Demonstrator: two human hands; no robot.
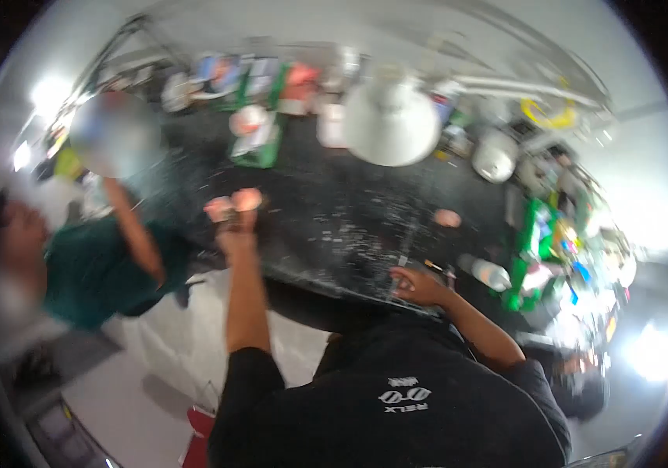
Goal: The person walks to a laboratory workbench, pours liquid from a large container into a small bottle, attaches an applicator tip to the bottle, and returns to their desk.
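Observation:
On the left side of the black table [303, 164], my left hand [234, 228] is closed around a small pinkish round object [247, 199]. A second pinkish piece [216, 207] shows at the same hand; blur hides how it is held. My right hand [414, 285] is closed at the table's front edge, round a thin stick-like tool [403, 261] that points away from me. Another pinkish round piece [447, 218] lies on the table beyond my right hand. Pale crumbs [353, 238] are scattered between my hands.
A white lamp [391, 125] hangs over the back. Green trays [260, 148] stand behind my left hand. A white bottle [490, 274] lies right of my right hand, beside a cluttered green basket [523, 265]. Another person in a dark green shirt [100, 269] is at the left.

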